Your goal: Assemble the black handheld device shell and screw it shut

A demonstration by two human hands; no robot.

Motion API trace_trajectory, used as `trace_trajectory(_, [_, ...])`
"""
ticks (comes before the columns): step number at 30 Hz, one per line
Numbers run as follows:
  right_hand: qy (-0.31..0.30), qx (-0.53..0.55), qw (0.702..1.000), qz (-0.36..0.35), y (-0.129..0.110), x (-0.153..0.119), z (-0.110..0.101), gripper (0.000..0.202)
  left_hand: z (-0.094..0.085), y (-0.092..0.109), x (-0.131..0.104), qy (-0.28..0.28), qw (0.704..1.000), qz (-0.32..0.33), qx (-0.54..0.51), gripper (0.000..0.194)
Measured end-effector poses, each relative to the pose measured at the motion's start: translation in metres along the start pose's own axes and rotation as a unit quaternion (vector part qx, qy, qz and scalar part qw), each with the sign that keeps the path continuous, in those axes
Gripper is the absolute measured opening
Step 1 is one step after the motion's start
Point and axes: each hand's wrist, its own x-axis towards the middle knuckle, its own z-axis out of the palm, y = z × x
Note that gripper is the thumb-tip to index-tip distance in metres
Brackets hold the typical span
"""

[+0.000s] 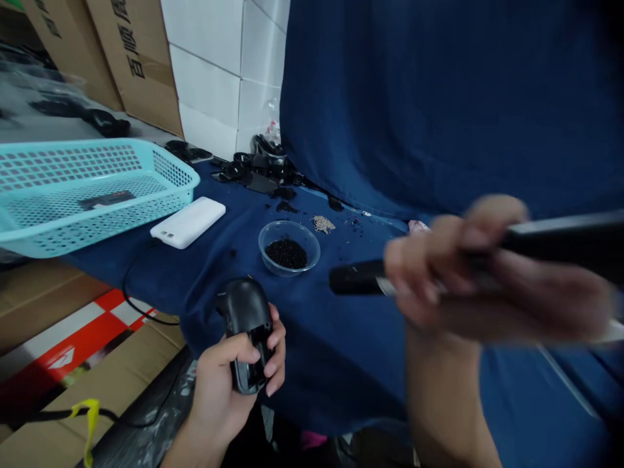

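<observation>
My left hand point(229, 370) is wrapped round a black computer mouse point(245, 305), its thumb on the lower part where an open recess shows. On the right, my right hand point(453, 266) is smeared by motion. Its fingers close round a black rod-shaped tool point(358, 277), whose blunt end points left; its exact kind is too blurred to tell. A second long black piece point(565, 240) with a pale edge lies against the same hand, and I cannot tell if it belongs to the tool. Between the hands and further back stands a clear plastic bowl point(314, 250) of tiny black screws point(286, 253).
A small heap of silvery bits point(322, 224) lies behind the bowl on the dark blue cloth point(341, 364). Black plastic parts point(258, 172) clutter the back by the tiled wall. At left are a white power bank point(189, 222) with a cable, a turquoise basket point(170, 175) and cardboard boxes point(141, 71).
</observation>
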Motion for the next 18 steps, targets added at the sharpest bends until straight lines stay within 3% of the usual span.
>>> trace_trajectory(1, [0.010, 0.022, 0.999, -0.029, 0.016, 0.013, 0.005, 0.013, -0.001, -0.002, 0.000, -0.007, 1.000, 0.003, 0.004, 0.041])
trace_trajectory(3, [0.038, 0.037, 0.999, -0.010, 0.054, 0.037, 0.015, 0.008, -0.002, -0.007, 0.000, -0.012, 1.000, -0.002, 0.007, 0.040])
trace_trajectory(6, [0.049, 0.031, 0.995, 0.077, 0.105, 0.057, 0.019, 0.014, -0.005, -0.010, -0.001, -0.009, 1.000, -0.009, 0.007, 0.039])
trace_trajectory(9, [0.054, 0.040, 0.989, 0.129, 0.134, 0.059, 0.016, 0.017, -0.012, -0.009, -0.005, 0.007, 1.000, 0.003, 0.006, 0.038])
trace_trajectory(13, [0.071, 0.051, 0.986, 0.145, 0.136, 0.057, 0.012, 0.019, -0.019, -0.007, -0.010, 0.012, 1.000, 0.025, -0.004, 0.038])
trace_trajectory(18, [0.104, 0.091, 0.984, 0.116, 0.103, 0.059, 0.007, 0.015, -0.013, -0.004, -0.007, 0.010, 0.999, 0.034, 0.029, 0.043])
